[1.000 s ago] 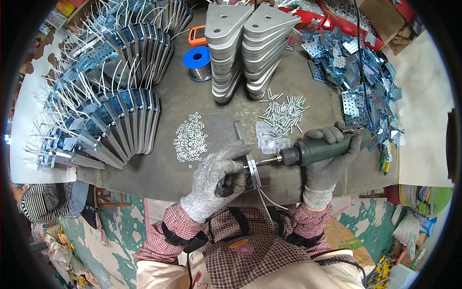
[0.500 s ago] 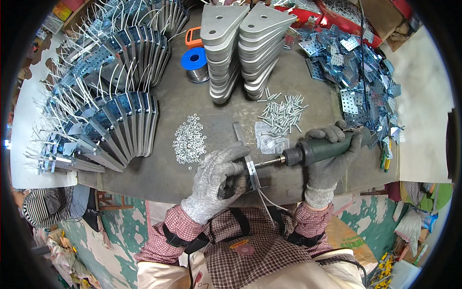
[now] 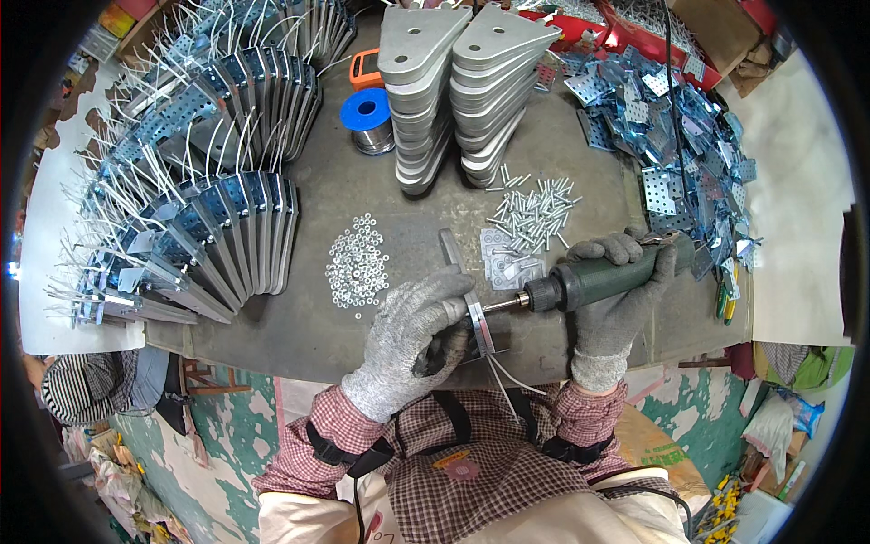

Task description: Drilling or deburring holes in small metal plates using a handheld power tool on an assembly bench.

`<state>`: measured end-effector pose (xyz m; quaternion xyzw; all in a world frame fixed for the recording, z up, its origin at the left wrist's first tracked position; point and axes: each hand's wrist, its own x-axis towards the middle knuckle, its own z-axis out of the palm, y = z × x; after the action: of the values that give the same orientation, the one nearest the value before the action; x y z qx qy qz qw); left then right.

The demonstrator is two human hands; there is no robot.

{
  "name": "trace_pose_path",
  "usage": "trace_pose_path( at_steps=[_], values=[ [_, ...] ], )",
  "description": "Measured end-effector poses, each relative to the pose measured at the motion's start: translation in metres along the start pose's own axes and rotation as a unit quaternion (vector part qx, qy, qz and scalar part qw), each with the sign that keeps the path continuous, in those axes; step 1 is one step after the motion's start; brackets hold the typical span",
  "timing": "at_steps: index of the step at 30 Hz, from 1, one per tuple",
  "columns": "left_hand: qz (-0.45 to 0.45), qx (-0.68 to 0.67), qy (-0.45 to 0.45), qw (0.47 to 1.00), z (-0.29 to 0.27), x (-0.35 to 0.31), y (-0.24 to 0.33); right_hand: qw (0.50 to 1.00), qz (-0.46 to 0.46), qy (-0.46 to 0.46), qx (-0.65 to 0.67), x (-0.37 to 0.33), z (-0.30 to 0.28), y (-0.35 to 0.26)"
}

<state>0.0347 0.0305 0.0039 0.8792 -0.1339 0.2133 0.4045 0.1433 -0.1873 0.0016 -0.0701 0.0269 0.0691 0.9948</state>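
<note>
My left hand (image 3: 410, 328), in a grey work glove, is closed round a flat metal bracket (image 3: 481, 328) with white wires (image 3: 500, 381) hanging from its lower end. In my right hand (image 3: 616, 308), also gloved, is a dark green electric screwdriver (image 3: 605, 277), held level. Its bit points left and meets the bracket's edge; the exact contact point is too small to make out. Just beyond my hands lie a heap of screws (image 3: 535, 213) and some small clear plastic pieces (image 3: 510, 263). A pile of nuts (image 3: 357, 263) is left of them.
Finished-looking bracket assemblies (image 3: 240, 227) with white wires fan out at the left. Two stacks of grey metal plates (image 3: 421, 45) stand at the back, beside a blue solder spool (image 3: 367, 111) and an orange meter (image 3: 364, 70). Perforated blue-silver plates (image 3: 666, 195) are heaped right, near green-yellow handles (image 3: 727, 295).
The screwdriver has shifted slightly left, its chuck now nearer the bracket. My left hand and the bracket have moved a little to the right.
</note>
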Motion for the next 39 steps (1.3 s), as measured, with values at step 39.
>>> trace_pose_path(
  at_steps=[39],
  values=[
    [-0.02, 0.323, -0.333, 0.886, -0.031, 0.025, 0.019, 1.0, 0.017, -0.008, -0.017, 0.003, -0.003, 0.001]
  ],
)
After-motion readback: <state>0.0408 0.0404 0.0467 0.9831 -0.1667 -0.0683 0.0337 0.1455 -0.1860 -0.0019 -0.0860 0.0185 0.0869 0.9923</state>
